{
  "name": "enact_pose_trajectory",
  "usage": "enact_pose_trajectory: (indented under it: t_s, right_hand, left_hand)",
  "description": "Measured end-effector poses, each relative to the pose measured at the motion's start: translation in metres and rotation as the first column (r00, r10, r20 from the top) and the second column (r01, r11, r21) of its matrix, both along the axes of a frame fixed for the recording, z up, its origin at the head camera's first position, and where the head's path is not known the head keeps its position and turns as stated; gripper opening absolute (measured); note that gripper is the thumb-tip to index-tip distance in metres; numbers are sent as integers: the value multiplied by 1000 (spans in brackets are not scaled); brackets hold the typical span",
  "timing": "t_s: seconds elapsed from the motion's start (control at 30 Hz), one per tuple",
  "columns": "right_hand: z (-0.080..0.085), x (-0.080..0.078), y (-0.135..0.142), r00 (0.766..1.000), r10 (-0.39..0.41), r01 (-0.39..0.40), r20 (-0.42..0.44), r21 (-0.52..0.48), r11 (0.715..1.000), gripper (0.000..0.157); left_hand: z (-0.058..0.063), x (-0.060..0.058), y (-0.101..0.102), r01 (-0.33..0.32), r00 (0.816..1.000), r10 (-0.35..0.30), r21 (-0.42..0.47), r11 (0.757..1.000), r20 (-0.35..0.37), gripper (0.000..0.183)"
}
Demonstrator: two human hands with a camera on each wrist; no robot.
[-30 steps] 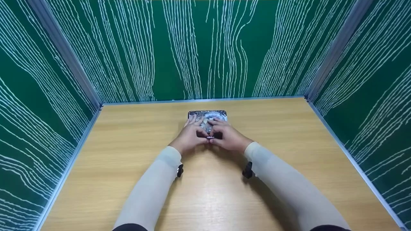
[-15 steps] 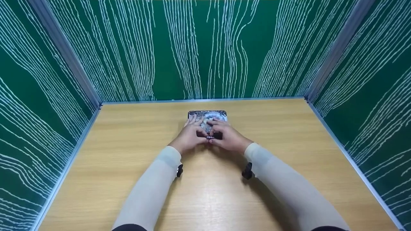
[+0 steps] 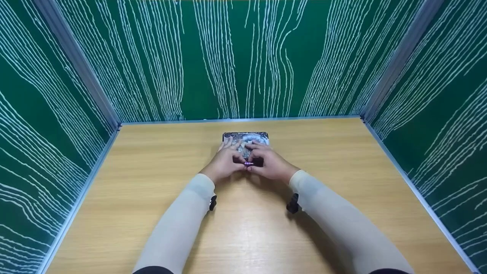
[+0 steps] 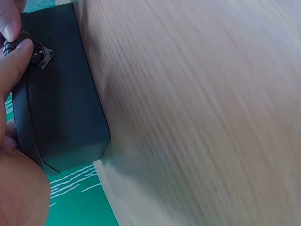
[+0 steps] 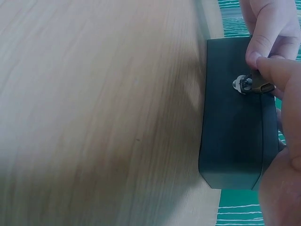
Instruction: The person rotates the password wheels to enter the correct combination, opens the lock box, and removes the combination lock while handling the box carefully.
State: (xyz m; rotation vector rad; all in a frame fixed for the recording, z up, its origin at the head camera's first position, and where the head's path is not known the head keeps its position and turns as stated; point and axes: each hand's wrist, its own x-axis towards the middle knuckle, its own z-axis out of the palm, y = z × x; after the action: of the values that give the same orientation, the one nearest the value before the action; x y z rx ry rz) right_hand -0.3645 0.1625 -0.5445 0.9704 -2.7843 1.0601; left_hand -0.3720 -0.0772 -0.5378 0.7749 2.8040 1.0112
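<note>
A small dark box with a picture-printed lid stands on the table. On its near side is a metal hasp with a small padlock hanging from it. My left hand pinches the padlock from the left, thumb tip against its ridged end, with other fingers spread over the lid. From the other side my right hand pinches it too, thumb below and index finger above, its remaining fingers also on the lid. The fingertips cover part of the lock.
The wooden table runs out on every side of the box. Green panels with white wavy lines enclose it at the back and both sides, joined by grey corner posts. A dark device sits at the right wrist.
Both hands keep their place at the box. Between the fingertips, the padlock has turned slightly and shows more of a purple tint.
</note>
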Motion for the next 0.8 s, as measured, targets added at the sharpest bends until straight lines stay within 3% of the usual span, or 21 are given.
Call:
enact_pose_trajectory:
  t_s: [0.37, 0.8]
  right_hand:
    - [-4, -5, 1, 1000, -6, 6, -6, 11, 1000, 16]
    - [0, 0, 1, 999, -25, 25, 24, 16, 1000, 12]
  left_hand:
    - [1, 0, 1, -25, 999, 25, 6, 1000, 43, 14]
    - [-2, -1, 2, -18, 1000, 18, 0, 1000, 15, 17]
